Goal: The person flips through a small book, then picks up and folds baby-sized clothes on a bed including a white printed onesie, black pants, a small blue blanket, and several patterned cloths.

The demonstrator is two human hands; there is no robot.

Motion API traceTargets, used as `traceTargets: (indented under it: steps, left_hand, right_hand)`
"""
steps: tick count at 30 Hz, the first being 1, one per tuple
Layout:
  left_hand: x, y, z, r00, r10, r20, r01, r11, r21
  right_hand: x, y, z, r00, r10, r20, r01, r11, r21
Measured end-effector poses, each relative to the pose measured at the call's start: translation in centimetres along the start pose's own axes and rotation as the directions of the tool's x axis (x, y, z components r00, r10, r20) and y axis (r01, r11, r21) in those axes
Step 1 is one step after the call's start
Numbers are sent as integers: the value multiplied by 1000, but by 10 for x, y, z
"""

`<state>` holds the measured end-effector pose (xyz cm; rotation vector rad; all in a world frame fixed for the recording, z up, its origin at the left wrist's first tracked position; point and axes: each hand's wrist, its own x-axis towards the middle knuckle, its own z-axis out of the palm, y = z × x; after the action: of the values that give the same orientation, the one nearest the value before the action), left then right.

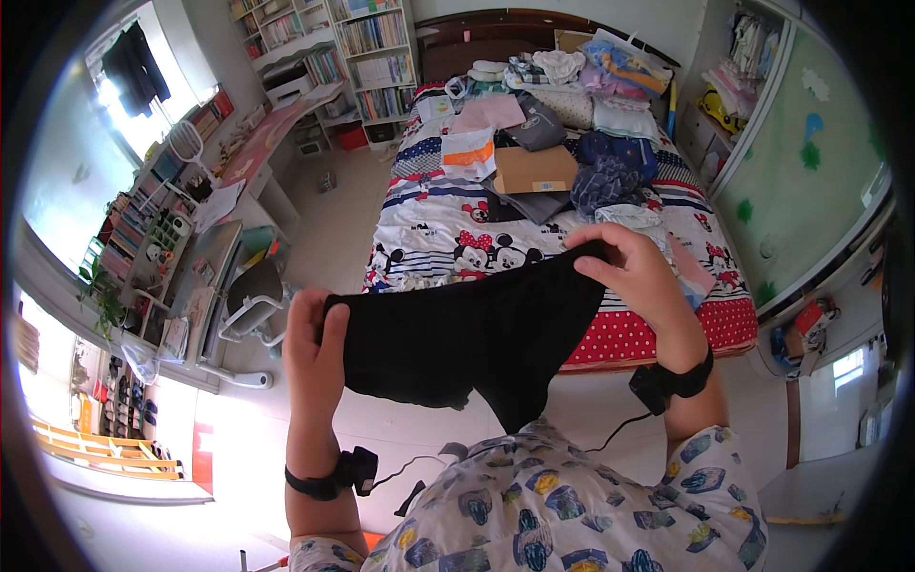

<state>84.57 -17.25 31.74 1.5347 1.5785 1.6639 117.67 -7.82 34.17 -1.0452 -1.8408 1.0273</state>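
A black cloth garment [457, 336], which looks like a pair of shorts, is stretched out in the air before my body. My left hand [314, 343] pinches its upper left corner between thumb and fingers. At the other end of the same edge, my right hand [625, 268] grips the upper right corner. The garment's lower part hangs down towards my patterned shirt [543, 500]. Beyond it lies the bed [615, 343], with a cartoon mouse print and a red dotted border, partly hidden by the cloth.
On the bed are a cardboard box [536, 170], a white and orange packet [468, 154], a dark crumpled cloth [607, 184] and piled clothes [557, 68]. A desk chair [254, 297] stands left by the cluttered desk [207, 279]. To the right is a wardrobe's sliding door [808, 164].
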Motion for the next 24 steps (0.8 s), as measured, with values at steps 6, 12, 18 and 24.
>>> traceTargets:
  steps: [6, 12, 18, 24]
  left_hand:
    - [-30, 63, -49, 623, 186, 760, -63, 980, -188]
    - [7, 55, 13, 607, 480, 634, -339, 877, -339]
    - [6, 21, 88, 670, 434, 603, 6, 809, -588]
    - [5, 18, 77, 834, 181, 521, 173, 811, -559]
  right_hand:
    - [-45, -33, -41, 932, -357, 59, 342, 814, -469]
    - [-5, -44, 7, 809, -493, 319, 436, 869, 236]
    - [-2, -58, 39, 942, -240, 235, 167, 942, 292]
    - [-28, -38, 42, 788, -593, 163, 615, 756, -222]
